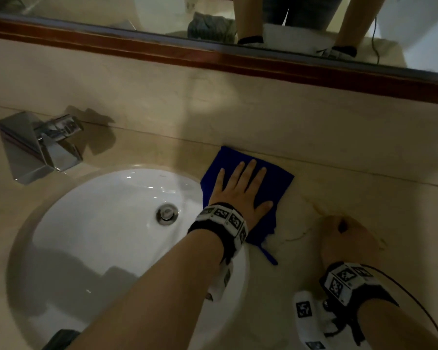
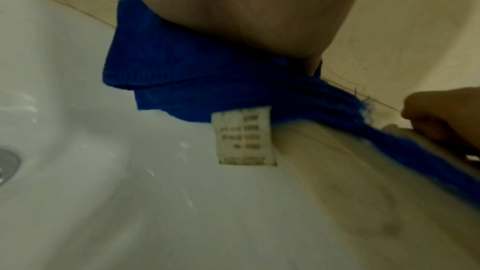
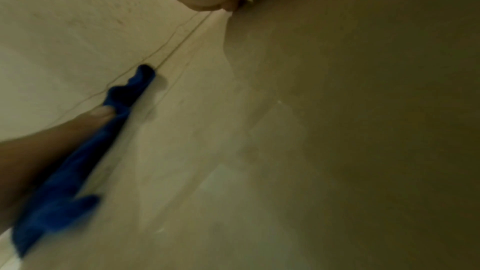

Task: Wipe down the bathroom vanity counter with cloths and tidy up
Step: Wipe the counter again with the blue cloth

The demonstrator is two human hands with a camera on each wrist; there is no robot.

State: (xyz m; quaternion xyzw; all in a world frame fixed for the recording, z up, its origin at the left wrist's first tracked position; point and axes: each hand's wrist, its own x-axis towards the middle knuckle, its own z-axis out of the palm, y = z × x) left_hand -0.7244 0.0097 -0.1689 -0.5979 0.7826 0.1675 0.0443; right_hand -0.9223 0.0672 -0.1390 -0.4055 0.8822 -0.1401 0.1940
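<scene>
Blue cloth [image 1: 247, 173] fuzzy, matt knit. Sink [image 1: 106, 223] glossy white ceramic; faucet [image 1: 38, 145] mirror-bright chrome. Surface [image 1: 339, 198] smooth beige stone.

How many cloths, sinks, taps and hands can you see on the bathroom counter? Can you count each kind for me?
Blue cloth: 1
White sink: 1
Shiny tap: 1
Hands: 2, the left hand flat on the cloth, the right hand on the counter
Total: 5
</scene>
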